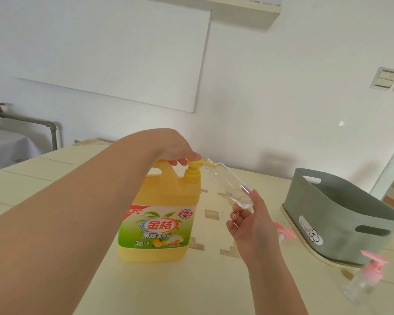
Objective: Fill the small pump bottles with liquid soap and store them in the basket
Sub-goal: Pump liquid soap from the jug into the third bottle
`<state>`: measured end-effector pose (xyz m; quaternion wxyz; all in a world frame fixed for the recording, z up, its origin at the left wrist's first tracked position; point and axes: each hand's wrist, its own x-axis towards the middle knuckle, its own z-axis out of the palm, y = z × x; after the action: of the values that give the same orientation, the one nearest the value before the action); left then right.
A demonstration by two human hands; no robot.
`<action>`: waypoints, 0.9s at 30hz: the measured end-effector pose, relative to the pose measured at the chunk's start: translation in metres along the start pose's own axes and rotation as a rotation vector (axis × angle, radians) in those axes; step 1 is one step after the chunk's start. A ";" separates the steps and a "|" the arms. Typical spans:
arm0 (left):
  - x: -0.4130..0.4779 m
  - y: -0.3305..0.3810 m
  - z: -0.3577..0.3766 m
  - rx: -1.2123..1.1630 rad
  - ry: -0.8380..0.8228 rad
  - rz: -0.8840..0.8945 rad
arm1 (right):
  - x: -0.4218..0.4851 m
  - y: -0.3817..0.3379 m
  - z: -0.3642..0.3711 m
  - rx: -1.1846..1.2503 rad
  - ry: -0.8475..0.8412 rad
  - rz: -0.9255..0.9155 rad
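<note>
Well clear of the basket (341, 237), right hand (248, 228) holds bottle (225, 180) at the pump (192, 170).

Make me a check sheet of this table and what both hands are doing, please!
Surface: pale yellow table with small tile patterns.
Job's things: yellow soap jug upright; clear bottle tilted, mouth at the jug's spout; second bottle with pink pump, blurred, near right; grey-green basket at right.
Clutter: loose pink pump lying beside the basket.
Hands: left hand grips the jug's pump head; right hand holds the clear bottle's base in its fingers.
Cables: nothing seen.
Surroundings: white wall, wall switches, pipe with valve.
</note>
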<state>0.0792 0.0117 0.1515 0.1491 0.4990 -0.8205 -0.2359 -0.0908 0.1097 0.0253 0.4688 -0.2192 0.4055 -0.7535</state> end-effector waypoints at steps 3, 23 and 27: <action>-0.006 0.006 0.007 -0.047 0.100 0.071 | -0.004 -0.001 0.001 -0.018 0.017 0.012; -0.016 0.003 0.047 -0.057 0.614 0.084 | 0.002 0.001 0.004 0.025 0.054 -0.006; -0.014 0.002 0.052 0.006 0.633 0.073 | 0.005 0.009 0.000 0.045 0.059 0.004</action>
<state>0.0592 0.0375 0.1084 0.4037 0.5184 -0.7514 -0.0612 -0.0884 0.1035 0.0179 0.4627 -0.1853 0.4025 -0.7678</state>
